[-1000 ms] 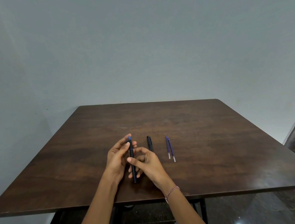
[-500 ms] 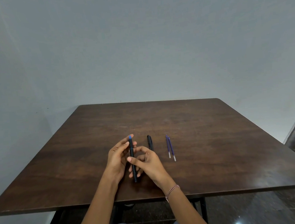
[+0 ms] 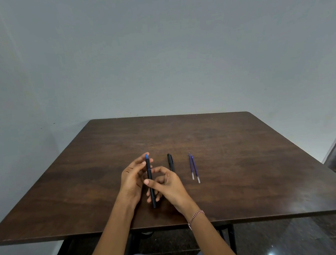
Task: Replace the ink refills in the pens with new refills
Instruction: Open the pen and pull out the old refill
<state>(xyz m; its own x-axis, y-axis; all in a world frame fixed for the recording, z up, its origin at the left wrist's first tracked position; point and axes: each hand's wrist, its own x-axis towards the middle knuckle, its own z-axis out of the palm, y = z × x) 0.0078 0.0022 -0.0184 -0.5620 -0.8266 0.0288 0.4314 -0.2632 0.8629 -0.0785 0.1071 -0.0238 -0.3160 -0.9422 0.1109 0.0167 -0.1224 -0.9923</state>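
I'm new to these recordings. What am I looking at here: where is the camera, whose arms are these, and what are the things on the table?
There is no machine here. A person works with bare hands, and the single picture comes from a wide-angle camera worn on their head, looking forward and down. That is why the arms come in from the bottom edge. The left hand and the right hand, which has a bracelet at the wrist, both hold one dark pen with a blue end over the brown table. Lying on the table to the right are a second black pen and, further right, two thin blue refills side by side.
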